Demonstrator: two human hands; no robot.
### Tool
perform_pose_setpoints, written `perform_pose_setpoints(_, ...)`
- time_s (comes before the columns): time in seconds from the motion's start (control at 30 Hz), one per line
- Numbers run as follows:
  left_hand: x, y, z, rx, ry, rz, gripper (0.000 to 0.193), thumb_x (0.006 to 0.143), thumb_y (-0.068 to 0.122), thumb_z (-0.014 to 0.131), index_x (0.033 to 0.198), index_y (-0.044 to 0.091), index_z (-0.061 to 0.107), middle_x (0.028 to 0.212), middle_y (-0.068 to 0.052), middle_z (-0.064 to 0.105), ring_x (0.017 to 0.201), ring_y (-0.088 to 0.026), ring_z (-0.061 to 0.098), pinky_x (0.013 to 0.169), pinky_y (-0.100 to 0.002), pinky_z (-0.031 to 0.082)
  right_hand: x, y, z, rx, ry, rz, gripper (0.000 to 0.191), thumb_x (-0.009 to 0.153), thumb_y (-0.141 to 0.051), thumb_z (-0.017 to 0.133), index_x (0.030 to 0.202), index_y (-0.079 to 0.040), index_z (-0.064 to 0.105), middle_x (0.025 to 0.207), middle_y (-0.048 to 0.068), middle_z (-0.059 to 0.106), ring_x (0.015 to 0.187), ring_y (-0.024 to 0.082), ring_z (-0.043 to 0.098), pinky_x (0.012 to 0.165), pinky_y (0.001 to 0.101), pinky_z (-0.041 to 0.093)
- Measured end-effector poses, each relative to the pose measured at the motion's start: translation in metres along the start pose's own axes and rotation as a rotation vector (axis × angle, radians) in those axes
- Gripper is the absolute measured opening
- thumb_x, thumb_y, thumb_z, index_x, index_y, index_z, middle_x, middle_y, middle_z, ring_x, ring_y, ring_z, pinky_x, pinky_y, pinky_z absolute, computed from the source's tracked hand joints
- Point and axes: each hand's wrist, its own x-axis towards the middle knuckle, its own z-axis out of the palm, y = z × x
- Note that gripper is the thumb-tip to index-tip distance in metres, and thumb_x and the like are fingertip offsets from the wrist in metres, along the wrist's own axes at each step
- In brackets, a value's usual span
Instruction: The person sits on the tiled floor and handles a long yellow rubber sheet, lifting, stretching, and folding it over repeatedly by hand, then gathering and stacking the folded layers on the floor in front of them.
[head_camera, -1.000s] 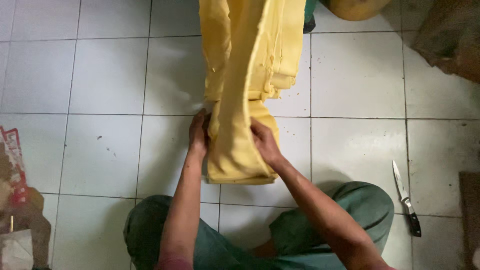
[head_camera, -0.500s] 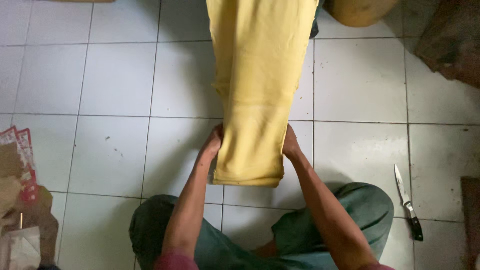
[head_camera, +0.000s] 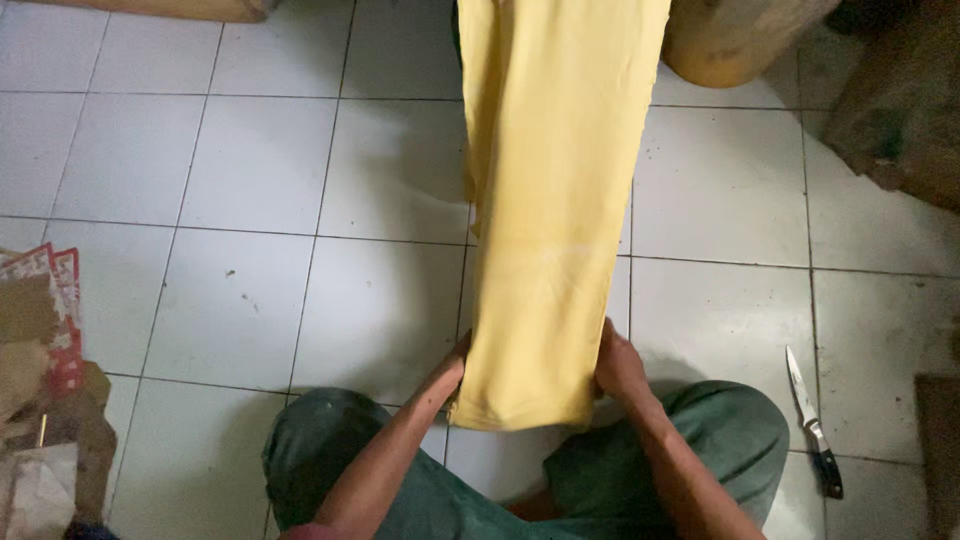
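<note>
A long yellow cloth lies stretched flat on the white tiled floor, running from the top of the view down to my knees. My left hand grips its near left edge and my right hand grips its near right edge. The cloth's near end lies just in front of my crossed legs in green trousers.
A knife with a dark handle lies on the tiles at the right of my knee. A yellowish rounded object and brown bags stand at the top right. Crumpled paper and cardboard lie at the left edge.
The cloth was bunched and folded; it is now pulled out flat and smooth. Both hands have drawn its near end closer to my legs and moved apart to its edges.
</note>
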Motion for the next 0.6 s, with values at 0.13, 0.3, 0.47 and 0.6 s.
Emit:
perform_pose_setpoints(0.13,0.012,0.013,-0.005,0.161,0.482,0.256,0.073,0.085,0.022,0.068,0.147,-0.002,0.038,0.152,-0.023,0.021,0.138,-0.041,0.029,0.111,-0.054,0.029,0.012,-0.031,-0.015,-0.104,0.373,-0.491,0.073,0.088,-0.025,0.071,0.153,-0.007,0.042,0.152,0.029,0.050,0.129,0.051,0.055,0.093,0.0454,0.053)
perform_pose_setpoints(0.3,0.066,0.057,-0.068,0.872,0.679,0.534,0.083,0.084,0.026,0.069,0.152,-0.003,0.033,0.159,-0.025,0.011,0.144,-0.046,0.022,0.115,-0.058,0.024,0.002,-0.066,-0.013,0.233,-0.729,0.364,0.057,0.103,-0.041,0.058,0.147,-0.005,0.059,0.128,0.038,0.067,0.116,0.057,0.060,0.095,0.0622,0.045)
perform_pose_setpoints(0.47,0.140,0.100,-0.102,1.163,0.367,0.425,0.068,0.089,0.019,0.066,0.149,0.001,0.039,0.157,-0.021,0.022,0.142,-0.039,0.030,0.113,-0.052,0.029,-0.062,-0.067,0.054,0.326,-0.940,-0.199,0.059,0.099,-0.049,0.053,0.148,-0.016,0.051,0.148,0.007,0.055,0.132,0.022,0.054,0.107,0.0394,0.044)
perform_pose_setpoints(0.6,0.121,0.080,-0.085,0.858,0.126,0.346,0.056,0.091,0.016,0.066,0.142,0.002,0.046,0.148,-0.017,0.034,0.133,-0.034,0.039,0.106,-0.047,0.035,-0.083,-0.078,0.074,0.530,-1.039,-0.259,0.058,0.095,-0.041,0.060,0.146,-0.013,0.053,0.147,0.010,0.057,0.132,0.024,0.055,0.109,0.0399,0.044)
